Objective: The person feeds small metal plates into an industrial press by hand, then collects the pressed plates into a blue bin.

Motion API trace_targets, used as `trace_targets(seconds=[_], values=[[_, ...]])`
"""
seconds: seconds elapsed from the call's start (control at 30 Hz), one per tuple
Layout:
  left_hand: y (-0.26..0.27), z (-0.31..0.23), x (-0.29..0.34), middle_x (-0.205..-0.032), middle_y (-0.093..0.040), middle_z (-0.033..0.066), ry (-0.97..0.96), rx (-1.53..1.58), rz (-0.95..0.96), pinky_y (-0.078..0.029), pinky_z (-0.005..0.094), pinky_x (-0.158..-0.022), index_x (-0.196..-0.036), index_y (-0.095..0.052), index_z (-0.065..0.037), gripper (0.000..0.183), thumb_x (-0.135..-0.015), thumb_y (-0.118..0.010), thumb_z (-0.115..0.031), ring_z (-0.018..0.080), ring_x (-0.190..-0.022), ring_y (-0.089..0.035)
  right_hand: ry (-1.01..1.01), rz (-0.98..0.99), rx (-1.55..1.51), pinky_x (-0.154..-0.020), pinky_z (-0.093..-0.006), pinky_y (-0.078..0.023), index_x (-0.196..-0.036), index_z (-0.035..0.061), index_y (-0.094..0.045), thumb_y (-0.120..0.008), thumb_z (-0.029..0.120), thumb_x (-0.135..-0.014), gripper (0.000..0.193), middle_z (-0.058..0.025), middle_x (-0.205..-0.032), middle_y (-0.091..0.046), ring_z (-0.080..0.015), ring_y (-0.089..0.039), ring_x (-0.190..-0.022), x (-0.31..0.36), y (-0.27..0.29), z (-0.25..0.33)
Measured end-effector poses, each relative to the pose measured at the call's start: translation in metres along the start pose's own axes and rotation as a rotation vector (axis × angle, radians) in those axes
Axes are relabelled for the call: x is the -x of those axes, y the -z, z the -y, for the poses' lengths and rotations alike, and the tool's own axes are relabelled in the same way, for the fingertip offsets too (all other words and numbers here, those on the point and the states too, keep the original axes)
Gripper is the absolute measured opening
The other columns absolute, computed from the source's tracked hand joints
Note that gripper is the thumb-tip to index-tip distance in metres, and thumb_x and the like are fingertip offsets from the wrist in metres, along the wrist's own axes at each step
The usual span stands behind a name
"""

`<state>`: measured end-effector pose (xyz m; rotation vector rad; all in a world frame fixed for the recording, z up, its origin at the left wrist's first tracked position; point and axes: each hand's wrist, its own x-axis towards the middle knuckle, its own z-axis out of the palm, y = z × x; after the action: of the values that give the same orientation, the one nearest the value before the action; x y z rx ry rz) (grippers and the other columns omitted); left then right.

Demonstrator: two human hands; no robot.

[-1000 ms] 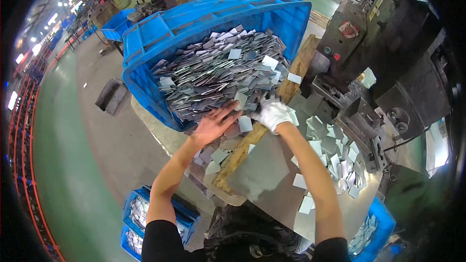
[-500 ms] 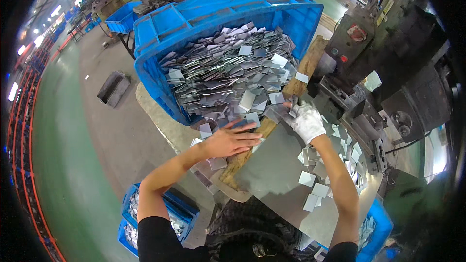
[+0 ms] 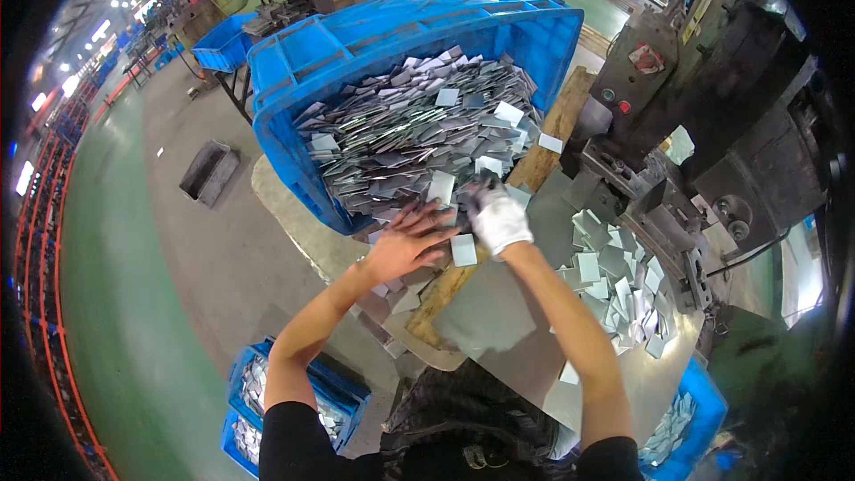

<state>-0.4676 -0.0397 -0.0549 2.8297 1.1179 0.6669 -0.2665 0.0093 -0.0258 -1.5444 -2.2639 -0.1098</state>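
Observation:
A tilted blue bin [image 3: 343, 40] holds a heap of small flat metal plates [image 3: 401, 129], some spilling over its front lip. At that lip lies my left hand [image 3: 411, 242], bare, its fingers spread over loose plates. My right hand [image 3: 501, 218], in a white glove with dark fingertips, reaches down among the plates at the bin's front right. Its fingers are blurred, and whether they hold a plate is hidden. One loose plate [image 3: 464, 250] rests between the hands, near a wooden strip [image 3: 443, 296]. A pale plate [image 3: 441, 187] leans just beyond my left fingers.
On the metal tabletop [image 3: 508, 321], a scattered pile of plates [image 3: 623, 281] lies to the right, below a dark machine [image 3: 663, 205]. Smaller blue bins of plates stand low at left [image 3: 343, 392] and right [image 3: 704, 410]. A grey metal tray [image 3: 210, 173] sits on the floor.
My right hand has moved left, from beside the wooden strip to the plates at the bin's front. My left hand has shifted slightly up and left on the lip.

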Motion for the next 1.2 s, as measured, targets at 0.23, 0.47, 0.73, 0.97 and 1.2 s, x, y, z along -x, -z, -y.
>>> trace_targets(seconds=[0.23, 0.47, 0.73, 0.97, 1.2], values=[[-0.017, 0.005, -0.005, -0.131, -0.042, -0.0053, -0.025, -0.198, -0.217, -0.03, 0.0437, -0.102, -0.11, -0.056, -0.02, 0.037, -0.074, -0.064, -0.022, 0.0193, -0.124, -0.036, -0.195, 0.242, -0.026, -0.09, -0.043, -0.039, -0.115, 0.0034, -0.049, -0.051, 0.041, -0.081, 0.051, -0.0197, -0.104, -0.056, -0.0317, -0.055, -0.097, 0.005, 0.043, -0.052], [0.014, -0.031, 0.024, -0.138, -0.029, 0.0106, 0.232, 0.146, -0.073, -0.023, 0.0505, -0.102, -0.129, -0.042, -0.02, 0.066, -0.07, -0.065, -0.041, 0.0344, -0.129, -0.024, -0.084, 0.218, 0.189, -0.085, -0.0441, -0.044, -0.119, -0.0051, -0.043, -0.048, 0.04, -0.083, 0.058, -0.0256, -0.11, -0.053, -0.0385, -0.054, -0.101, 0.022, -0.01, -0.009], [-0.002, -0.019, 0.032, -0.138, -0.028, 0.0109, 0.392, -0.021, -0.076, -0.02, 0.0494, -0.104, -0.131, -0.037, -0.019, 0.07, -0.071, -0.066, -0.039, 0.0335, -0.126, -0.027, -0.017, 0.451, 0.011, -0.083, -0.0418, -0.044, -0.114, 0.0005, -0.05, -0.05, 0.042, -0.081, 0.053, -0.0201, -0.101, -0.058, -0.034, -0.057, -0.094, 0.004, 0.051, 0.008], [-0.011, -0.051, 0.071, -0.137, -0.027, 0.0192, 0.868, -0.003, -0.249, -0.02, 0.0466, -0.104, -0.134, -0.029, -0.008, 0.083, -0.068, -0.069, -0.039, 0.0367, -0.127, -0.024, -0.02, 0.233, 0.161, -0.101, -0.0512, -0.025, -0.123, -0.0076, -0.04, -0.048, 0.046, -0.08, 0.069, -0.0292, -0.123, -0.041, -0.042, -0.04, -0.116, 0.035, -0.001, 0.023], [-0.018, -0.046, 0.048, -0.135, -0.028, 0.021, 0.697, 0.041, -0.125, -0.023, 0.044, -0.103, -0.136, -0.021, -0.007, 0.101, -0.058, -0.075, -0.042, 0.0378, -0.126, -0.024, 0.038, 0.542, -0.047, -0.095, -0.049, -0.033, -0.118, -0.0056, -0.045, -0.044, 0.028, -0.083, 0.049, -0.0275, -0.117, -0.049, -0.038, -0.048, -0.11, 0.024, 0.02, 0.08]])
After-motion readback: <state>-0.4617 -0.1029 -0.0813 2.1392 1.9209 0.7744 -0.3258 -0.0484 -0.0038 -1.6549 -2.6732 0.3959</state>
